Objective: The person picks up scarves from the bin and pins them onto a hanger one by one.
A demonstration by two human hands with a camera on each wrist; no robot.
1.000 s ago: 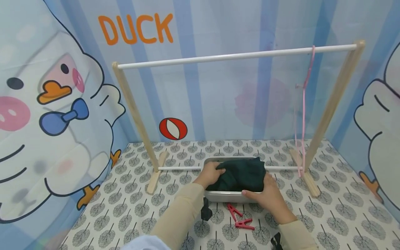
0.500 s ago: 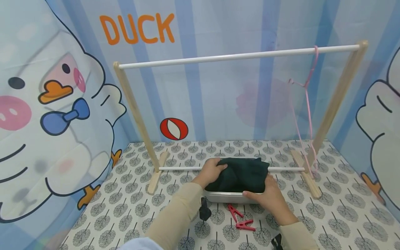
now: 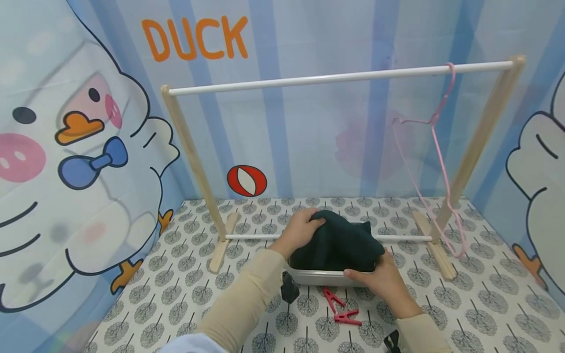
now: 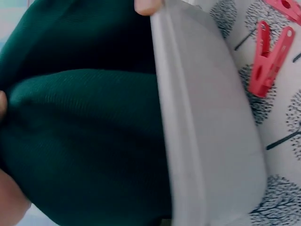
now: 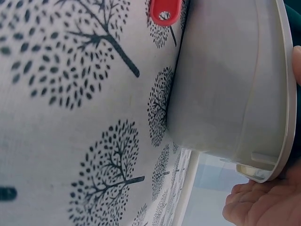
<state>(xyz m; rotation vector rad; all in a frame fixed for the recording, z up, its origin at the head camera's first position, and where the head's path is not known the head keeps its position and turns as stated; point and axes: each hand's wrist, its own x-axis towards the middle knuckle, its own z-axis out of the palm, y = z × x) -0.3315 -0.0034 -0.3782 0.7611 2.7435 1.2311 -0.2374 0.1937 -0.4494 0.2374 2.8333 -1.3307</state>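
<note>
Green cloth (image 3: 342, 240) has risen at its left end; your left grip (image 3: 301, 230) pinches it, lower folds inside grey tub (image 3: 324, 279). Your right grip (image 3: 383, 282) holds the tub's right end. Tub sits in from table's (image 3: 176, 279) back edge, red pegs (image 3: 340, 317) before it; duck-print backdrop (image 3: 320, 147) behind.

a blue-striped backdrop (image 3: 318, 39), seemingly fabric, shows a cartoon duck (image 3: 94, 208) beside a tree-patterned surface (image 3: 485, 304).

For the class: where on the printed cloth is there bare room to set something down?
Free: the printed cloth between the left sleeve and the rack's left foot, and between the right sleeve and the rack's right foot. Crowded: just in front of the bin, where red clips lie.
</note>
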